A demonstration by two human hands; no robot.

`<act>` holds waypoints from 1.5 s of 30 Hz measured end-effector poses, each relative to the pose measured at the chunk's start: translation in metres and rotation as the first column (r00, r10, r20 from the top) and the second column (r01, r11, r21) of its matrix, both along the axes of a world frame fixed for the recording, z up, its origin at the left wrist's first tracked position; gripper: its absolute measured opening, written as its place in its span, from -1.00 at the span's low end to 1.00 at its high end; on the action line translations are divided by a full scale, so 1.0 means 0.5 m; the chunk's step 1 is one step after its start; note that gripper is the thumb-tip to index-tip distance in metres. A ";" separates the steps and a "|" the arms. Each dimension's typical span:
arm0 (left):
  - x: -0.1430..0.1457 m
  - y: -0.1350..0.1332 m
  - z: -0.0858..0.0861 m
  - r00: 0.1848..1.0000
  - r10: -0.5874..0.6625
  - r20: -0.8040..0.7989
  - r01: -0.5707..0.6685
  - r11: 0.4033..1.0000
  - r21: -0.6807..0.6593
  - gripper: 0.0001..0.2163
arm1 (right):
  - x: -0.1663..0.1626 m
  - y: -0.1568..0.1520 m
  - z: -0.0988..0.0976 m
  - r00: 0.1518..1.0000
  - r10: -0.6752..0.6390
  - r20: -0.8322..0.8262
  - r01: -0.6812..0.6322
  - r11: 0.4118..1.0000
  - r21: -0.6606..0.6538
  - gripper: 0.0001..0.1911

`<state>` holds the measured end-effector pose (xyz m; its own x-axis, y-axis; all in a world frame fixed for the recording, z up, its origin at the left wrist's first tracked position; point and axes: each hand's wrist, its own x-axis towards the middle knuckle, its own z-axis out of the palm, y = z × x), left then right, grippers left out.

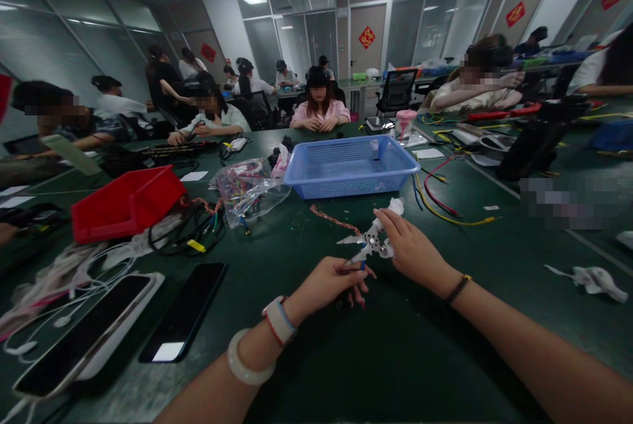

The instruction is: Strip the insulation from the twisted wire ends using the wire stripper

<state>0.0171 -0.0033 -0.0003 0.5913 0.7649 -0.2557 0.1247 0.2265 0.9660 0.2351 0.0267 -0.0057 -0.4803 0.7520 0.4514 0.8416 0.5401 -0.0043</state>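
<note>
My right hand [410, 247] is closed around a white-handled wire stripper [368, 241], its metal jaws pointing left over the dark green table [386, 345]. My left hand [330, 282] pinches something small and thin, maybe a blue wire end, right below the tool's jaws. A twisted reddish wire [332, 218] lies on the table just beyond the tool.
A blue plastic basket [350, 165] stands ahead, a clear bag of wires [247, 192] and a red bin [126, 203] to its left. Two phones [182, 312] and white cables lie at the near left. Yellow and red wires [448, 210] trail on the right. Several people sit around the far tables.
</note>
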 end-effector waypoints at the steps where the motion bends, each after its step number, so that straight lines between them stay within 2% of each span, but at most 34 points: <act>1: 0.000 0.000 0.000 1.000 -0.002 -0.006 0.002 1.000 0.005 -0.76 | 0.000 0.000 0.001 0.999 -0.019 0.031 0.018 1.000 0.018 -0.24; 9: 0.001 0.000 -0.007 1.000 -0.002 0.019 0.002 1.000 -0.009 -0.73 | 0.002 0.000 0.011 0.968 -0.102 0.228 0.076 0.990 0.122 -0.54; 20: 0.001 -0.001 -0.010 0.998 -0.007 0.060 0.011 0.998 -0.069 -0.70 | 0.002 0.002 0.017 0.956 -0.144 0.255 0.091 0.974 0.208 -0.84; 31: -0.002 -0.001 0.000 0.998 -0.054 0.034 0.054 0.998 -0.015 -0.75 | 0.008 0.009 0.016 0.975 -0.102 0.195 0.079 0.989 0.123 -0.77; 39: -0.005 0.000 0.008 1.000 -0.013 -0.024 0.014 0.999 0.042 -0.76 | 0.014 0.010 0.006 0.973 -0.151 0.174 0.152 0.988 0.006 -0.56; 45: -0.005 0.000 0.009 0.998 -0.048 -0.051 0.051 0.996 0.071 -0.72 | 0.014 0.015 -0.001 0.984 -0.117 0.135 0.127 0.990 -0.068 -0.34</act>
